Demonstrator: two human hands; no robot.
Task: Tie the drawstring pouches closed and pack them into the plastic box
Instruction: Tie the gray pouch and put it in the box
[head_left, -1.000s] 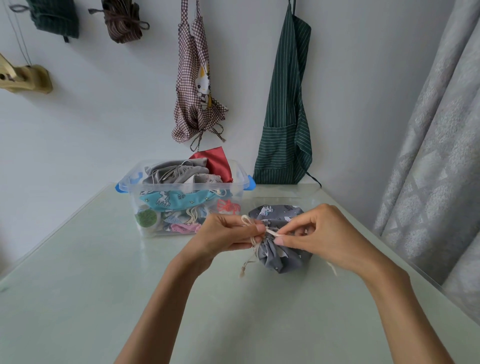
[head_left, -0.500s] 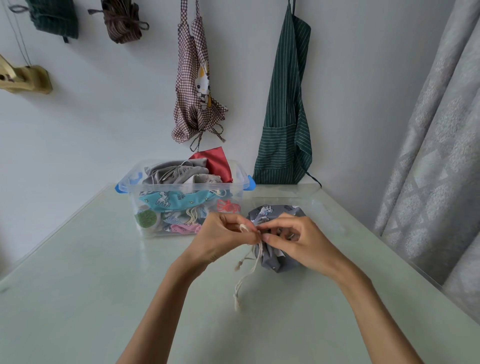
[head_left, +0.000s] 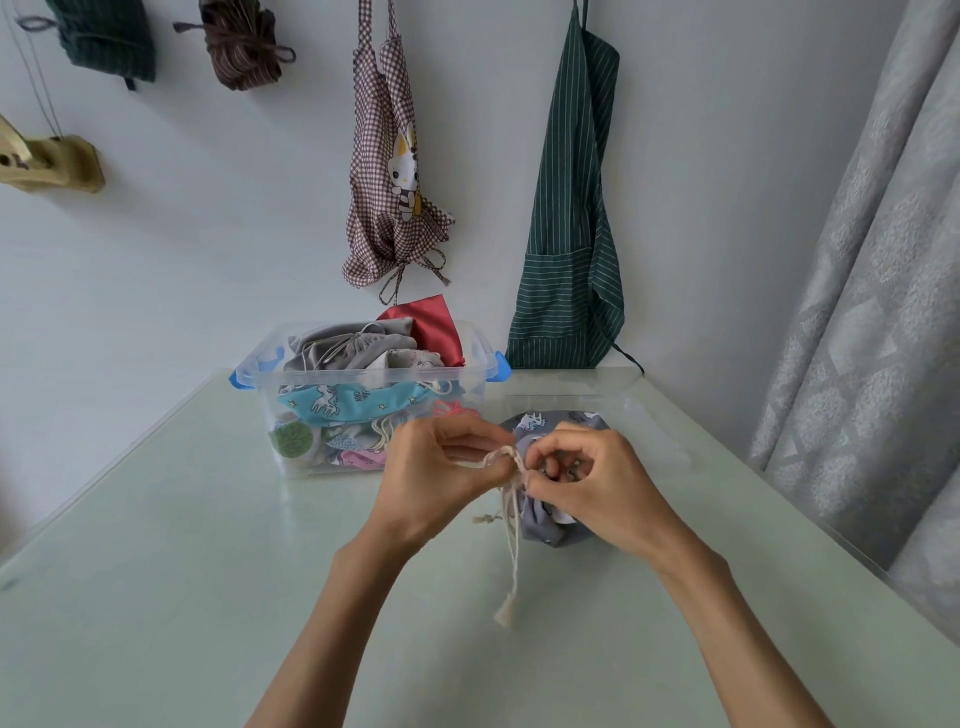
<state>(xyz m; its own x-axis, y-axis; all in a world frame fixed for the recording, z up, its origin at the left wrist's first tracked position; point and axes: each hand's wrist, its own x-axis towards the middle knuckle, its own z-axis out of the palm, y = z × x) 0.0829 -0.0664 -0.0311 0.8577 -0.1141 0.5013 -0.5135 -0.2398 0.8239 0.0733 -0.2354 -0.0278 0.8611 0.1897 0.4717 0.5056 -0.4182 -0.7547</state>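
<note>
A grey printed drawstring pouch lies on the pale green table, just right of centre. Its cream drawstring hangs from the gathered neck, two ends trailing toward me. My left hand pinches a loop of the cord at the neck. My right hand pinches the cord from the other side, fingers curled over the pouch and hiding much of it. The clear plastic box with blue latches stands behind my left hand, holding several pouches: grey, red, turquoise, pink.
Two aprons hang on the wall behind the table, a checked apron and a green striped apron. A grey curtain runs along the table's right edge. Bundled cloths hang at the upper left.
My right hand moved in from the right to meet the left at the pouch neck. The cord ends dropped and now hang down toward me, and a small loop has formed at my left fingers.
</note>
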